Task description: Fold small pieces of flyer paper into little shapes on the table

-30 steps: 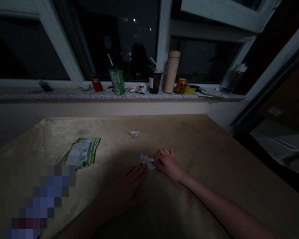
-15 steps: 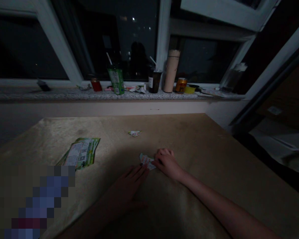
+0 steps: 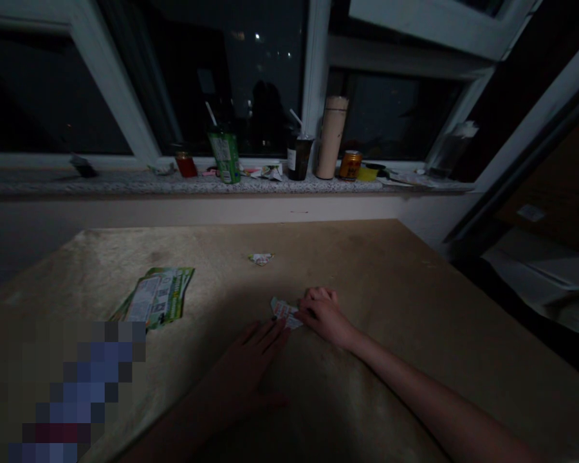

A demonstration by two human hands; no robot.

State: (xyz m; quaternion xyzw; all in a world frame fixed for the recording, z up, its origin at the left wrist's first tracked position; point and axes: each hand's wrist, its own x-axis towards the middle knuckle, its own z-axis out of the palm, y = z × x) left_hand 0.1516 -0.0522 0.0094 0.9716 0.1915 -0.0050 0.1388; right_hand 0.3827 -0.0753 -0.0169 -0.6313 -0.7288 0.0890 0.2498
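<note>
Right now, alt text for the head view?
A person's left hand touches a small printed piece on a tan table, the right hand at its right edge. Another piece lies beyond, green printed sheets to the left; cups stand on the windowsill.

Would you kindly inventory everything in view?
printed piece: 1, pale, between hands
triangular scrap: 1, whitish, far table
packets: uncounted, green, left table
table: 1, tan, foreground
cups: 2, green and dark, sill
jar: 1, red, sill
flask: 1, beige, sill
can: 1, orange, sill
bottle: 1, clear, right sill
sill: 1, grey, behind table
window frame: 1, white, background
clutter: uncounted, mixed, sill
left hand: 1, bare, at piece
right hand: 1, bare, at piece
</note>
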